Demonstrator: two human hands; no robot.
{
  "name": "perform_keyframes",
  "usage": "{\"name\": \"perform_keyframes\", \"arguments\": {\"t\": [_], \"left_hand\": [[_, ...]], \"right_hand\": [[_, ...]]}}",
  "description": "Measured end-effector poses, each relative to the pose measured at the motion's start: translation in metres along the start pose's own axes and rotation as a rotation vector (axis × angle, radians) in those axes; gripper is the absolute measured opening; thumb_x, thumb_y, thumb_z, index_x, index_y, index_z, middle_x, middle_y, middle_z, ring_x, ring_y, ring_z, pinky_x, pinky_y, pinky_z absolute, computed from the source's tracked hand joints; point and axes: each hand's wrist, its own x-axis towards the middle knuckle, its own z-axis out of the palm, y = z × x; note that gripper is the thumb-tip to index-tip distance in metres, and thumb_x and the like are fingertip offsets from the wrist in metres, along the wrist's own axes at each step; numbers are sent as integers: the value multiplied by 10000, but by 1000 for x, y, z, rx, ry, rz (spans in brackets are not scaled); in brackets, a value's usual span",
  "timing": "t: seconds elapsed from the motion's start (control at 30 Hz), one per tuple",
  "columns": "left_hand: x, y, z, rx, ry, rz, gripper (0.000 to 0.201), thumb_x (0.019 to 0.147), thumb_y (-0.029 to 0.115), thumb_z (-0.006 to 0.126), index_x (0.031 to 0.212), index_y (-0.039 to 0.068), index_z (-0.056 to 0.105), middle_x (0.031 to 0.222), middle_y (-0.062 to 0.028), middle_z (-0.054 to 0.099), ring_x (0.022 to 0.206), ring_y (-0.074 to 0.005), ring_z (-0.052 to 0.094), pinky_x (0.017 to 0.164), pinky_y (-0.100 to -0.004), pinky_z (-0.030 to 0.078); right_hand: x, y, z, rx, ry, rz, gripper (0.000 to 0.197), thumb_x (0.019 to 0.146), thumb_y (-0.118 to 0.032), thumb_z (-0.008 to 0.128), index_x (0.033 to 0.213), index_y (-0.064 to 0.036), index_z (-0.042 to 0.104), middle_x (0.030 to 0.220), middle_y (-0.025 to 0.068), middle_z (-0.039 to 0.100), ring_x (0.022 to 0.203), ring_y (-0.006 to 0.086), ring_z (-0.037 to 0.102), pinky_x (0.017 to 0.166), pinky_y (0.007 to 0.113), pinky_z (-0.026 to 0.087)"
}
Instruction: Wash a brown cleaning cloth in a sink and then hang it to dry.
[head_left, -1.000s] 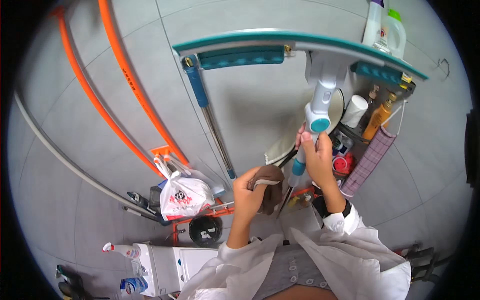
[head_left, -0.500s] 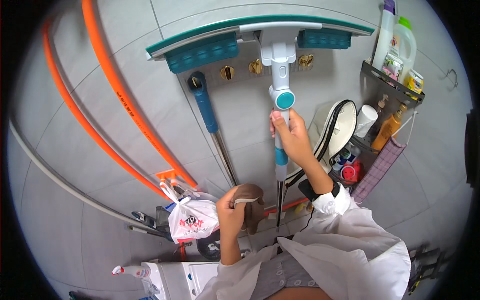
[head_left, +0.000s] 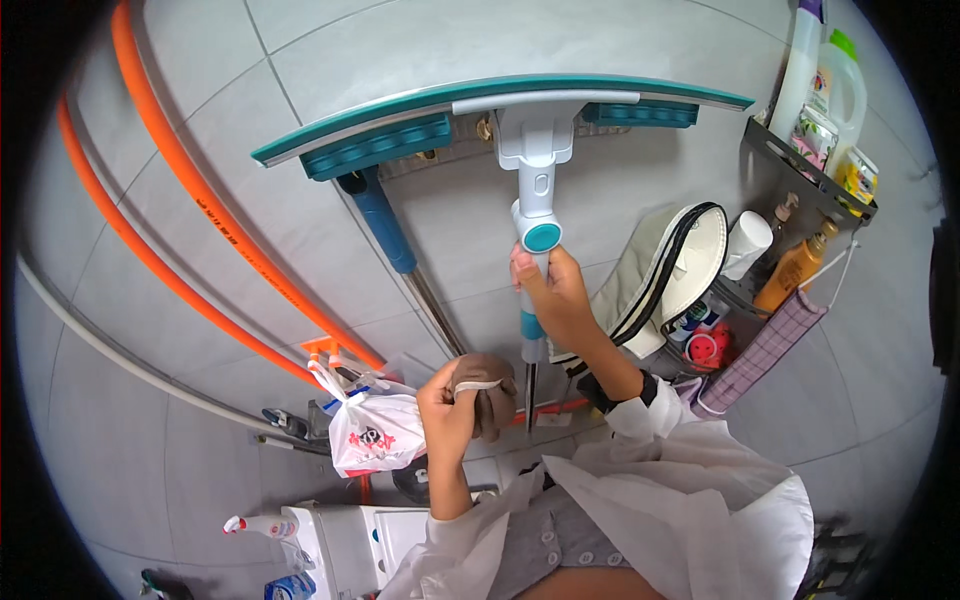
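Note:
My right hand (head_left: 556, 295) is wrapped round the white and teal handle of a floor squeegee (head_left: 534, 160), just under its round teal button. The squeegee's head is uppermost, with its wide teal blade spread across the view before the grey tiled wall. Lower down, my left hand (head_left: 447, 412) grips a bunched brown cloth (head_left: 484, 390) with a pale edge. Behind the squeegee head, a blue-handled pole (head_left: 382, 225) leans on the wall, its top partly covered by the teal pad. The wall hooks are mostly hidden by the squeegee head.
Orange pipes (head_left: 190, 180) and a grey hose (head_left: 110, 350) run along the left wall. A white plastic bag (head_left: 375, 435) hangs beside my left hand. To the right are a cream zippered bag (head_left: 650, 270), a corner shelf (head_left: 800, 165) with bottles, and a checked purple cloth (head_left: 765, 350).
The squeegee and my right hand have shifted left and lower in the view, and its head now covers the wall hooks more. My left hand still holds the brown cloth, slightly higher.

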Motion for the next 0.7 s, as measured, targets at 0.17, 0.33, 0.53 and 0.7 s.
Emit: {"name": "perform_keyframes", "arguments": {"t": [0.17,0.33,0.53,0.7], "left_hand": [[2,-1,10,1,-30,-24,183,818,-23,526,979,-50,610,866,-40,638,786,-92,588,706,-219,460],[1,-2,12,-16,-43,-12,245,798,-44,509,1027,-64,593,880,-41,634,791,-76,587,686,-197,461],[-1,-6,15,14,-4,-58,240,800,-45,507,1021,-60,599,866,-41,635,784,-75,587,684,-199,462],[0,-7,18,59,-3,-72,192,823,-23,514,987,-50,608,847,-34,641,752,-80,587,671,-209,457]], "right_hand": [[3,4,-5,-18,-19,39,283,898,-283,544,974,-12,520,743,22,512,684,84,447,618,267,395],[0,12,-6,12,-53,25,283,892,-256,546,1013,-2,516,815,63,549,763,116,492,709,287,421],[-6,19,-9,12,-73,36,292,887,-224,550,1067,3,508,875,81,560,831,136,513,775,301,423],[-5,14,-10,20,-100,127,303,882,-248,561,1067,-13,511,886,83,573,839,137,523,783,299,425]]}}
